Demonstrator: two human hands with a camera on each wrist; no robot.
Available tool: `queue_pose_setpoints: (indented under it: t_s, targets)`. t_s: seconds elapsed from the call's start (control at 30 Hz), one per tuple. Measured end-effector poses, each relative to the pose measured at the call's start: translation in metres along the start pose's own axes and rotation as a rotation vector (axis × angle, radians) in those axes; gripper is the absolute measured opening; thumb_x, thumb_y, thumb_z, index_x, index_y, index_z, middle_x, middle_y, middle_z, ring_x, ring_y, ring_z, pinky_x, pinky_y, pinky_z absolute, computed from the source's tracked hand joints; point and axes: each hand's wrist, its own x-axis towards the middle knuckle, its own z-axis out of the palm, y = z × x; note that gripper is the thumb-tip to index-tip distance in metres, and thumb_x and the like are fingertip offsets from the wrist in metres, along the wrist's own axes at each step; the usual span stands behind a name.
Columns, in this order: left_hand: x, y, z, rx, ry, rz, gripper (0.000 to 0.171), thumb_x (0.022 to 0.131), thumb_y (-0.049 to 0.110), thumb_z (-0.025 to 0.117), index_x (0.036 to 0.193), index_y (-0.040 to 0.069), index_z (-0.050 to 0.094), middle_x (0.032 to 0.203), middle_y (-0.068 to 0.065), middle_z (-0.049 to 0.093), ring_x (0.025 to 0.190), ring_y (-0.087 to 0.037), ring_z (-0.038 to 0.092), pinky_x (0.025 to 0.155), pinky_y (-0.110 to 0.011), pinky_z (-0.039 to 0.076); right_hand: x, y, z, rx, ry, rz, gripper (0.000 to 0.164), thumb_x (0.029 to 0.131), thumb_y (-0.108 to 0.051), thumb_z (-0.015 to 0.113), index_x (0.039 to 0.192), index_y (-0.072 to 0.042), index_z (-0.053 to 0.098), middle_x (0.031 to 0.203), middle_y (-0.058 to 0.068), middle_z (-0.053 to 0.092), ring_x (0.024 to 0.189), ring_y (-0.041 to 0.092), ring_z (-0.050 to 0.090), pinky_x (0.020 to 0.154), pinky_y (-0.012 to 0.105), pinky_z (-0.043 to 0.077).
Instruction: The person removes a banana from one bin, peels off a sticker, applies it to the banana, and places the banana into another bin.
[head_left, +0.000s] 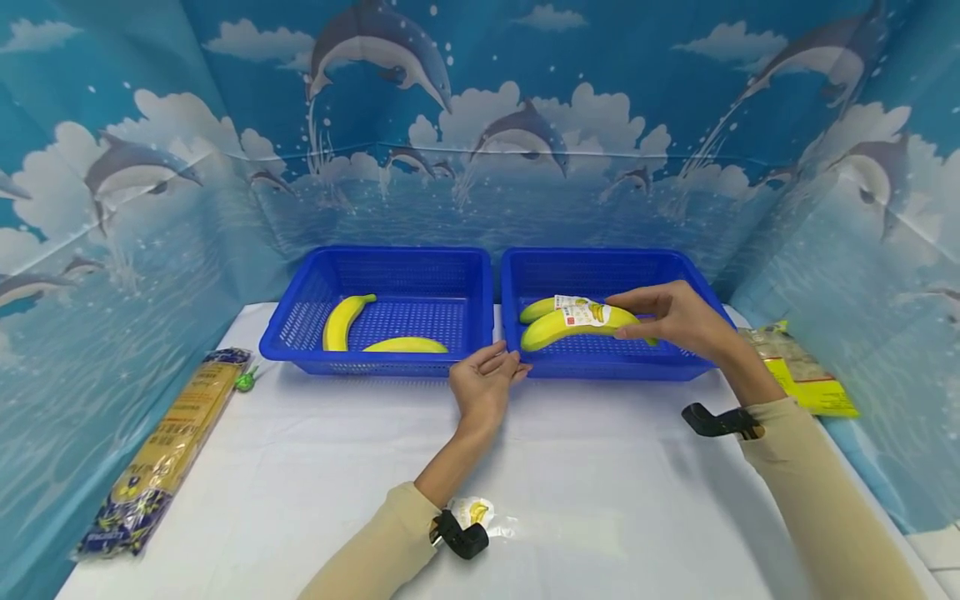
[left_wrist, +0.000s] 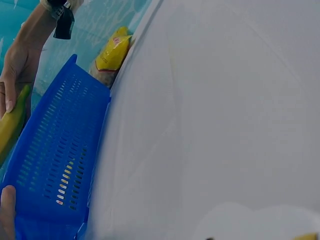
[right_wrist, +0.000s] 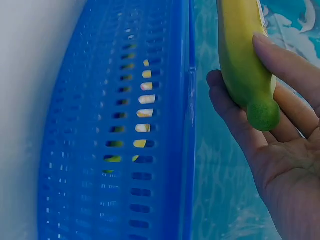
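Observation:
My right hand [head_left: 678, 317] grips a yellow banana [head_left: 551, 329] by its green-tipped end, thumb on one side and fingers on the other. This banana, with a white label [head_left: 588, 314], is held over the right blue basket [head_left: 600, 368]. Behind it, a second labelled banana [head_left: 537, 310] shows in that basket, partly covered. In the right wrist view, the held banana [right_wrist: 245, 65] appears above the basket rim [right_wrist: 186, 150]. My left hand [head_left: 486, 379] holds the right basket's near left corner, its thumb [left_wrist: 7, 210] against the outer wall in the left wrist view.
The left blue basket [head_left: 375, 364] holds an upright-lying banana [head_left: 342, 321] and another banana [head_left: 408, 344] along its near wall. A long noodle-like packet [head_left: 168, 442] and small green item [head_left: 245, 380] lie left. A yellow bag [head_left: 810, 379] lies right; a banana sticker sheet [head_left: 474, 510] lies in front.

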Motion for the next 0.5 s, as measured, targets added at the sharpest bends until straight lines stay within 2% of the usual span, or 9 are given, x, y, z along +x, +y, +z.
queue_pose_setpoints:
  t_s: [0.2,0.33,0.5]
  targets:
    - [0.0,0.0,-0.002,0.008,-0.015,-0.002,0.035,0.095,-0.014,0.073,0.13,-0.019,0.066,0.106,-0.036,0.075,0.091,-0.047,0.079,0.082,-0.035,0.067,0.017,0.005,-0.006,-0.014,-0.009,0.062,0.058,0.095,-0.022,0.086,0.147,-0.005,0.066,0.139,0.019,0.071,0.109,0.018,0.074,0.079,0.028,0.062]
    - [0.001,-0.001,-0.004,0.006,-0.014,0.004,0.034,0.095,-0.014,0.073,0.129,-0.018,0.068,0.104,-0.035,0.075,0.091,-0.047,0.079,0.082,-0.035,0.067,0.027,0.009,-0.008,-0.014,-0.027,0.06,0.055,0.096,-0.021,0.086,0.146,-0.005,0.067,0.14,0.02,0.071,0.112,0.017,0.073,0.083,0.025,0.062]
    - [0.0,-0.001,-0.005,0.01,-0.027,0.004,0.034,0.095,-0.013,0.073,0.129,-0.017,0.068,0.104,-0.034,0.076,0.091,-0.045,0.079,0.083,-0.035,0.067,0.038,0.013,-0.009,-0.03,-0.023,0.078,0.051,0.095,-0.017,0.086,0.143,-0.006,0.07,0.14,0.019,0.071,0.119,0.028,0.071,0.083,0.026,0.062]
